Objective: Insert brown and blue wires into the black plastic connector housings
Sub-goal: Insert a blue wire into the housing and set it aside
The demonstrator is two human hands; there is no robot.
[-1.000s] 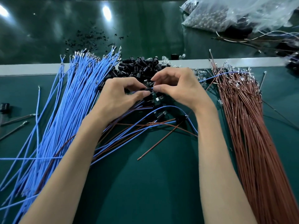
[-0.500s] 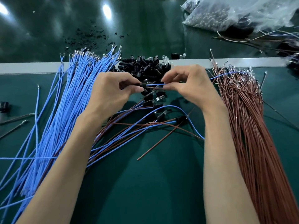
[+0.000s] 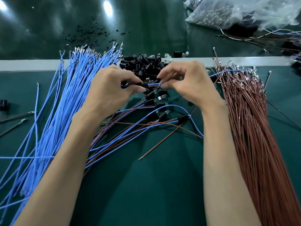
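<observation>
Centrally, stubby black housing (image 3: 144, 85) pinched by left fingers (image 3: 136, 89), thin blue wire (image 3: 154, 84) by right fingers (image 3: 166, 85).

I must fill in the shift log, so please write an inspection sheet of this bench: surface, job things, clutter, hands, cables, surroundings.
Surface: green mat, grey strip at its far edge.
Job's things: blue wires left, brown wires right, black housings piled between; assembled pieces beneath the hands.
Clutter: black crumbs beyond the strip; plastic bag far right.
Hands: left hand pinches a housing; right hand pinches the wire pair entering it.
Cables: stray wires far right; two dark leads at left.
Surroundings: glossy dark surface, lamp glare.
</observation>
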